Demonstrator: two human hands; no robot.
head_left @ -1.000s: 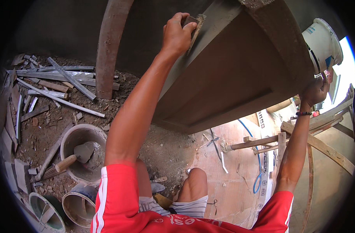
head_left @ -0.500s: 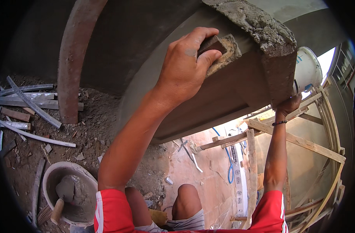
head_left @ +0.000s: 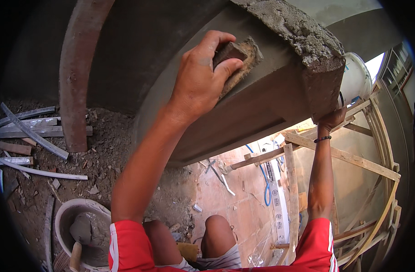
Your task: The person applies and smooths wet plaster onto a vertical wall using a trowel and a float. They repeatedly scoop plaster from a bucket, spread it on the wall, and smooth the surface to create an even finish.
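A small float [head_left: 251,54] is by the gray slab [head_left: 262,104], near its lumpy edge, but I cannot tell if they touch. The left hand [head_left: 198,77] is clamped on the float's handle. The right hand [head_left: 332,119] is by the slab's right end, just under a white bucket [head_left: 358,79]. Some fingers are hidden, so I cannot tell what it grips. The slab covers part of the bucket, and the left arm [head_left: 146,154] covers part of the slab. Left of the slab stands a reddish post [head_left: 76,86], with metal strips [head_left: 37,131] and a white pipe [head_left: 48,171] on the dirt [head_left: 117,149]. Below the slab, to the left, is a tub [head_left: 63,217] with a trowel [head_left: 82,228] in it. Below the slab's right end, wooden beams [head_left: 346,156] cross, and a blue hose [head_left: 267,185] lies on the floor [head_left: 244,208]
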